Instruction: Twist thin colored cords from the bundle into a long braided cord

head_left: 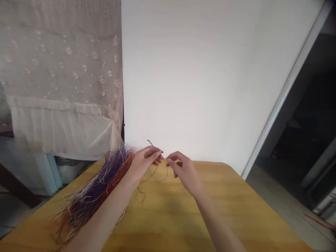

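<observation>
Left hand pinches a thin strand between thumb and fingertips, fingers nearly closed around it. Right hand meets it from the other side, thumb and forefinger also pinched on the same strand, other fingers loosely curled. Fingertips of both hands almost touching, held just above the far part of the wooden table. Strand hangs down in loops below the hands; a short purple end sticks up above the left fingers. Bundle of purple, orange and cream fibres lies on the table, partly under the left forearm. White wall behind, lace curtain on the left.
</observation>
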Demonstrator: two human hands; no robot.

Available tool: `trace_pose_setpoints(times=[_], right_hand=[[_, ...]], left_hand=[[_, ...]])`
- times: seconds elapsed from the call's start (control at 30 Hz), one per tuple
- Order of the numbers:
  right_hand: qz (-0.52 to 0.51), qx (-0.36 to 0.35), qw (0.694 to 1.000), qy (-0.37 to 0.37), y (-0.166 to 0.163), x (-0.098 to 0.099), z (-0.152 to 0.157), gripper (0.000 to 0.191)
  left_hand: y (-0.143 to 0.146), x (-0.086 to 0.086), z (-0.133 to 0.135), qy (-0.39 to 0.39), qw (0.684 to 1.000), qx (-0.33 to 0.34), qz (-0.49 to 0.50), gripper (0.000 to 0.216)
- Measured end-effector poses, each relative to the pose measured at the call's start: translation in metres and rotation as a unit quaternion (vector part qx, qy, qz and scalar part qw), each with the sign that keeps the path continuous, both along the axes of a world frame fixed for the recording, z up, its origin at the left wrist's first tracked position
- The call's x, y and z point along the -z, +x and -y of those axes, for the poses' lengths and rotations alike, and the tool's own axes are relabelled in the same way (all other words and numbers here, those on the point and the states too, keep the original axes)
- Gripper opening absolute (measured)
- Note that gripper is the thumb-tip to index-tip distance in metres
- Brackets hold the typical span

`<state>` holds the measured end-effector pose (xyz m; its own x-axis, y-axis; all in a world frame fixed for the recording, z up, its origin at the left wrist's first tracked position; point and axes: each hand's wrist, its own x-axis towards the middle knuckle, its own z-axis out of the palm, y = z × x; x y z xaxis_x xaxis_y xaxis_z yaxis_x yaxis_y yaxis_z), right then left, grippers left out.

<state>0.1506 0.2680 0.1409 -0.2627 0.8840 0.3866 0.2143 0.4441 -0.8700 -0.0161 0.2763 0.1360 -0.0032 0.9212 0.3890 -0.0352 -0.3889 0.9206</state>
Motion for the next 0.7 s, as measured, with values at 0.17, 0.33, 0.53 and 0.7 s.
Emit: trace_pose_setpoints(times=[0.17,0.33,0.53,0.7], right_hand=[[-0.031,-0.017,0.999,-0.013,-0.0073,0.0053,-0.0036,0.014],[-0.069,0.016,0.997,-0.001,-0.0047,0.003,-0.0022,0.013],[-0.09,0.034,0.995,0.009,0.0003,-0.0001,-0.0023,0.014],[-0.076,0.028,0.997,-0.003,0.0011,0.0014,-0.0039,0.014]], left_hand=[[0.0041,-0.0016,0.0042,-0.012,1.0,0.018,-0.016,0.024],[0.0064,-0.0023,0.0053,-0.034,0.999,0.018,-0.022,0.029],[0.0053,-0.0053,0.0059,-0.037,0.999,0.003,-0.027,0.028],[0.003,-0.0046,0.0064,-0.037,0.998,0.005,-0.048,0.025]])
